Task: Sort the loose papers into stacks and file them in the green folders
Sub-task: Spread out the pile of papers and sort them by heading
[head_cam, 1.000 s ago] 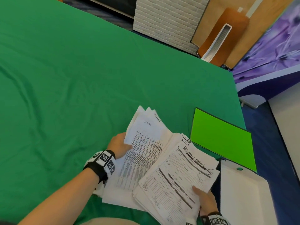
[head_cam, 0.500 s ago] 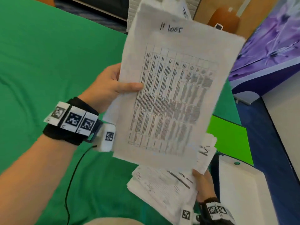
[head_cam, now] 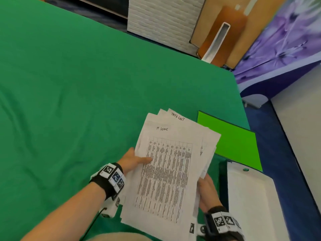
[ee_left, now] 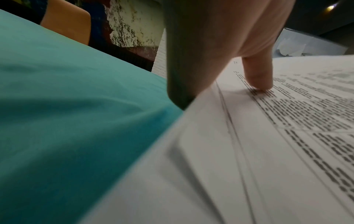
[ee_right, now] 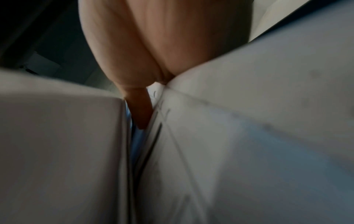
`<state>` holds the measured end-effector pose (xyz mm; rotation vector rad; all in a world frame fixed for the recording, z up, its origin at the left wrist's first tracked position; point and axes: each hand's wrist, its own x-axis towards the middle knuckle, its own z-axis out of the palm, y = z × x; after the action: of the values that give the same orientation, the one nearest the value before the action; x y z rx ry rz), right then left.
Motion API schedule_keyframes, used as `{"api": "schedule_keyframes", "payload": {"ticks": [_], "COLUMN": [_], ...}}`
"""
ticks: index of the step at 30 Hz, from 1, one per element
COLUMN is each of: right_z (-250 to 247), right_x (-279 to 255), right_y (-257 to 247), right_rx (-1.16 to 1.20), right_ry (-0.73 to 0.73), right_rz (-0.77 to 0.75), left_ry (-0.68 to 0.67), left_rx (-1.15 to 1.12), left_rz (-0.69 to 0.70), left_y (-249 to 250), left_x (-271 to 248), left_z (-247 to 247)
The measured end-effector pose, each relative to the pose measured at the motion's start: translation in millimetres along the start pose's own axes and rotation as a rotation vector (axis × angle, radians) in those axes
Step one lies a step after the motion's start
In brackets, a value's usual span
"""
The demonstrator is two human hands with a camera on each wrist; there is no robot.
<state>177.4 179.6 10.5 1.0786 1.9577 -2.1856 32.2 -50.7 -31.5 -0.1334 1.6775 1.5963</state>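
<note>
Both hands hold one fanned stack of printed papers low over the green tablecloth. The top sheet is a dense table headed "IT LOGS"; a sheet headed "TASK LIST" sticks out behind it. My left hand grips the stack's left edge, thumb pressed on the top sheet, fingers hidden beneath. My right hand grips the right edge. In the right wrist view a finger is wedged between sheets. A bright green folder lies shut to the right, partly covered by the stack's corner.
A white open folder or tray with a small green dot lies at the table's near right corner, beside my right wrist. The table's right edge drops to blue floor. White brick panel and wooden boards stand beyond the far edge.
The left hand had lifted the "IT LOGS" pile close to the camera; it has come back down onto the right hand's pile, and both hands hold them as one stack.
</note>
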Motion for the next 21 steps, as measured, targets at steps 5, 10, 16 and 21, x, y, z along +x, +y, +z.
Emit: {"api": "schedule_keyframes", "payload": {"ticks": [5, 10, 16, 21], "right_z": [14, 28, 42, 48], "right_x": [-4, 3, -16, -31], "right_y": [-12, -26, -72, -81], "right_rx": [0.219, 0.044, 0.187, 0.109], "right_ry": [-0.084, 0.050, 0.118, 0.030], "right_rz": [0.048, -0.180, -0.494, -0.615], "left_ry": [-0.005, 0.206, 0.228, 0.222], "left_rx": [-0.009, 0.114, 0.001, -0.080], "left_rz": [0.127, 0.437, 0.731, 0.860], "left_y": [12, 49, 96, 108], "left_x": [-7, -17, -46, -67], "left_z": [7, 21, 26, 24]}}
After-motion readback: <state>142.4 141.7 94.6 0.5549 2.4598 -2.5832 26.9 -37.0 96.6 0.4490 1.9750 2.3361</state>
